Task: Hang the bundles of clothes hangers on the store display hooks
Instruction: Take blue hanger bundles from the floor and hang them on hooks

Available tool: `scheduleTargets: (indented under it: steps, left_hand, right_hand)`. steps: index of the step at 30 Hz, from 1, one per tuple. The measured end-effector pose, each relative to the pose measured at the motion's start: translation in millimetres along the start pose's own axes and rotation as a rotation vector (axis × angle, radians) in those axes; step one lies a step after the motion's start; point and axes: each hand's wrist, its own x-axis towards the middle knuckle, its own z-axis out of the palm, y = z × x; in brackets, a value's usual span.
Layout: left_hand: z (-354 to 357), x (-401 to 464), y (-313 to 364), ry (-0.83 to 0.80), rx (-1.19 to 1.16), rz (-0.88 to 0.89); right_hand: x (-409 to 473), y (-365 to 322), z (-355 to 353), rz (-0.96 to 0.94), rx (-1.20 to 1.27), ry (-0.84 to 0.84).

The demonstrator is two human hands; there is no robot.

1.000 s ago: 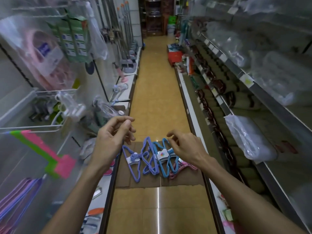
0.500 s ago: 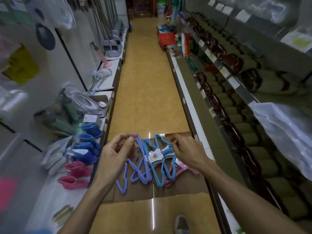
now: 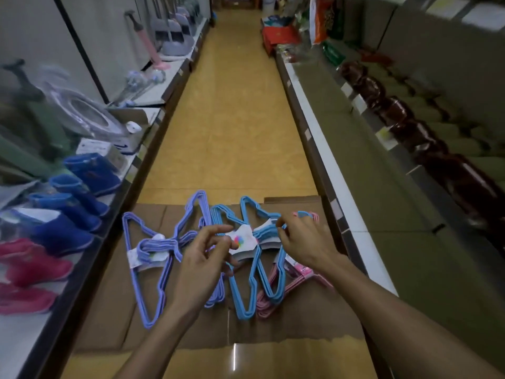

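Two bare forearms are showing, running up from the lower edge to the left hand [image 3: 203, 258] and the right hand [image 3: 306, 242]. Neither arm is wearing a sleeve as far as the frame reaches. The wrists are carrying no watch, band or bracelet, and the fingers are showing no rings or gloves. The fingernails are looking short, though blur is softening fine detail.
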Motion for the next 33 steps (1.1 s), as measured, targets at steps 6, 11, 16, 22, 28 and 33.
scheduleTargets:
  steps: [6, 11, 16, 22, 28, 33]
  left_hand:
    - [22, 45, -107, 0.028, -0.053, -0.04]
    - [38, 78, -166, 0.016, -0.018, -0.062]
    - [49, 103, -206, 0.044, -0.023, -0.072]
    - [47, 114, -241, 0.038, 0.035, -0.058]
    - [33, 121, -247, 0.073, 0.008, -0.083]
    - [27, 127, -244, 0.079, 0.03, -0.054]
  right_hand:
    - [27, 34, 91, 0.029, 0.02, 0.002]
    - [48, 51, 142, 0.041, 0.035, -0.004]
    - [69, 59, 184, 0.108, 0.151, -0.033]
    - [78, 47, 241, 0.255, 0.358, -0.148]
    - [74, 18, 264, 0.362, 0.297, -0.171]
    - [81, 7, 267, 0.404, 0.19, -0.222]
